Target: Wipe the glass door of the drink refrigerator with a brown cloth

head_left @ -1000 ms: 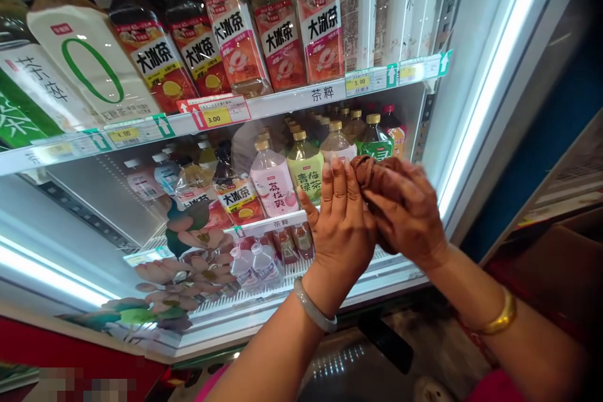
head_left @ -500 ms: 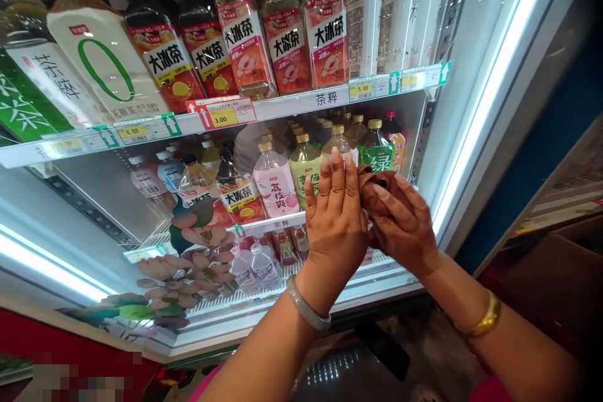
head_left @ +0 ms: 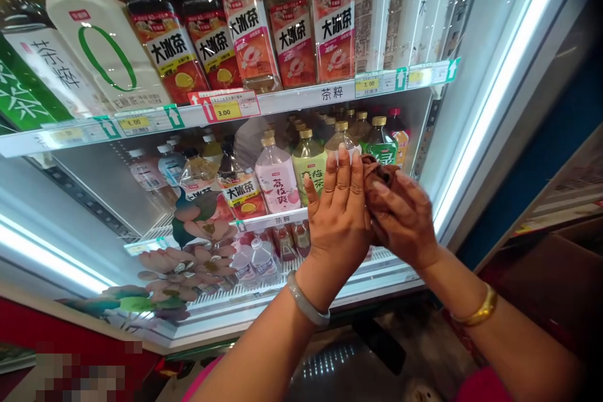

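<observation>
1. Left hand [head_left: 340, 223]: grip wide, fingers extended, palm toward the glass door [head_left: 110, 191]; we cannot tell whether it touches. Pale bangle [head_left: 306, 301] at our wrist.
2. Right hand [head_left: 407, 226]: grip closed around a bunched brown cloth [head_left: 373, 171], gold bangle [head_left: 480, 309] below.
3. Cloth sits between our hands, in front of the green-labelled bottle [head_left: 382, 147].
4. Behind the glass we see upper-shelf tea bottles [head_left: 289, 44]; flower decal [head_left: 202, 264] at lower left.
</observation>
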`<state>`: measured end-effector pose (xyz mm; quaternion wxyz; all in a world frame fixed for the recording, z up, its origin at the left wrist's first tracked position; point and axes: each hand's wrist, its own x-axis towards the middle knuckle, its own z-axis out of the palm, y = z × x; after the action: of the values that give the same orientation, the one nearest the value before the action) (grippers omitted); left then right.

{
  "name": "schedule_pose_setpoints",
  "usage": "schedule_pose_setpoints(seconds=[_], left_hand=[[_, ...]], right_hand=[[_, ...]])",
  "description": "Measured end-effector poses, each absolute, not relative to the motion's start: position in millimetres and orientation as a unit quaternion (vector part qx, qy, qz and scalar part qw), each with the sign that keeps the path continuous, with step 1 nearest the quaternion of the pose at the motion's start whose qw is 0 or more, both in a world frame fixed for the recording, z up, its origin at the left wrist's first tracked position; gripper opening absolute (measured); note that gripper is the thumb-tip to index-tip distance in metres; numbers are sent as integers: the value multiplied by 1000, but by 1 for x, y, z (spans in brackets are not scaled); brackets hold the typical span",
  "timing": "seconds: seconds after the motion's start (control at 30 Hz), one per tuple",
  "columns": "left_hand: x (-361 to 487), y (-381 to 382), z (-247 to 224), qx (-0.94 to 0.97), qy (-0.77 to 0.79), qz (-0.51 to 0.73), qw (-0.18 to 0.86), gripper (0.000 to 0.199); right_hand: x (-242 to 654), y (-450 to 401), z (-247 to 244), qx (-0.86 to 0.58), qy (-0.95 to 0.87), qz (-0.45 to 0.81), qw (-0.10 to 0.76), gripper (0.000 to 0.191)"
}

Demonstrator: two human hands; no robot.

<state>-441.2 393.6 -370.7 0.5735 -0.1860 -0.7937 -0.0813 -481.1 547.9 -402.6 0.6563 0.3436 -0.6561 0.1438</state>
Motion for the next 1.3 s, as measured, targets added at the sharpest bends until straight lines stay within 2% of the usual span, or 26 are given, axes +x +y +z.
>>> schedule_pose_setpoints(seconds=[0.13, 0.2, 0.3, 0.4, 0.47, 0.57, 0.67, 0.77, 0.87, 1.0, 1.17, 1.3], left_hand=[[-438, 396, -371, -198, -804, -87, 554, 73], [-437, 397, -370, -203, -801, -89, 556, 72], [-439, 395, -368, -191, -785, -109, 579, 69], [-441, 391, -369, -184, -772, -103, 599, 67], [-442, 388, -371, -195, -774, -90, 595, 65], [-440, 385, -370, -206, -777, -98, 587, 65], [-435, 383, -364, -208, -784, -116, 574, 66], [-432, 377, -360, -206, -795, -134, 554, 67], [-432, 368, -367, -214, -791, -139, 557, 70], [-430, 357, -383, -224, -796, -99, 554, 71], [-423, 348, -374, -192, -813, -109, 539, 69], [-424, 341, -367, -196, -810, -136, 535, 72]], right_hand=[[-488, 572, -375, 240, -663, 154, 692, 70], [-482, 561, -366, 216, -684, 169, 676, 69], [-469, 530, -377, 269, -700, 170, 640, 62], [-470, 522, -402, 326, -666, 144, 655, 54], [-478, 536, -408, 361, -648, 107, 662, 57], [-491, 563, -391, 305, -653, 120, 683, 67], [-490, 559, -365, 200, -669, 175, 694, 67], [-476, 524, -362, 237, -686, 200, 659, 58], [-464, 497, -387, 290, -686, 215, 631, 54], [-472, 516, -410, 356, -668, 138, 639, 53], [-479, 533, -372, 235, -677, 184, 672, 62], [-462, 493, -371, 270, -689, 191, 645, 51]])
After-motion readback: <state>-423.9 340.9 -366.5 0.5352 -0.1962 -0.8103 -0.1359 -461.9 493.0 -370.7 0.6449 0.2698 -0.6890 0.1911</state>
